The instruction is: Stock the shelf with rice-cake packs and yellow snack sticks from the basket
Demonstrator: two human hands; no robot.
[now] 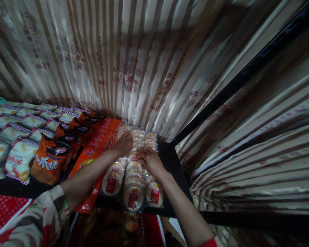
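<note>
Round crackers in clear packets with red-and-yellow labels (134,196) lie overlapped in three rows on a black tabletop (168,164). My left hand (124,144) rests over the far part of the left and middle rows, its fingers loosely stretched and touching the packets. Over the middle and right rows, my right hand (151,161) has its fingers bent down onto a cracker packet (136,158) in the middle row. Dim light and the hands themselves partly hide the contact.
Left of the crackers lies a long orange printed package (99,139). Beyond it stand orange-and-black snack bags (48,159) and several rows of white snack bags (22,157). A striped curtain (128,68) hangs behind, and a black pole (221,87) slants up on the right.
</note>
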